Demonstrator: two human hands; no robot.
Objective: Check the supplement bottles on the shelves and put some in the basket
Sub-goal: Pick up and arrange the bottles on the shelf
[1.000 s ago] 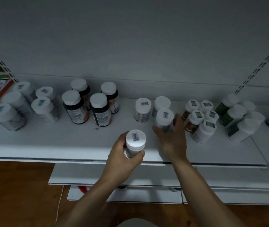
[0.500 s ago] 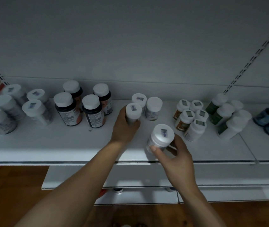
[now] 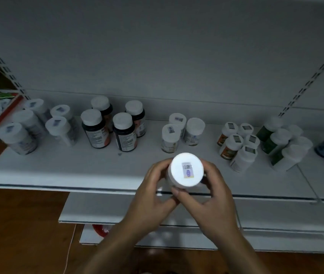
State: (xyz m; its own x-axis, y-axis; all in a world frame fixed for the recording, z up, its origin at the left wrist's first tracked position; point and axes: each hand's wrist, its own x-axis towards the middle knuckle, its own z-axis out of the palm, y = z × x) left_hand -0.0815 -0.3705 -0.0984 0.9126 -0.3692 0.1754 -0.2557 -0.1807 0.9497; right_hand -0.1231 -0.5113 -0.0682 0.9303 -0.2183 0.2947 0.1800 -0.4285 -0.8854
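Head view: the left hand point(image 3: 153, 196) has put its small white-capped bottle point(image 3: 170, 138) back on the white metal shelf point(image 3: 58, 171) and joined the right hand point(image 3: 214, 200); both now grip one white plastic sticker-capped bottle point(image 3: 186, 170) above the shelf's front edge, probably checking it.

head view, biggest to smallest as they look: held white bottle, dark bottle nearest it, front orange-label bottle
1. Unranked: held white bottle and dark bottle look similar, and the held one is nearer the camera, seen cap-on.
2. Smallest: front orange-label bottle.
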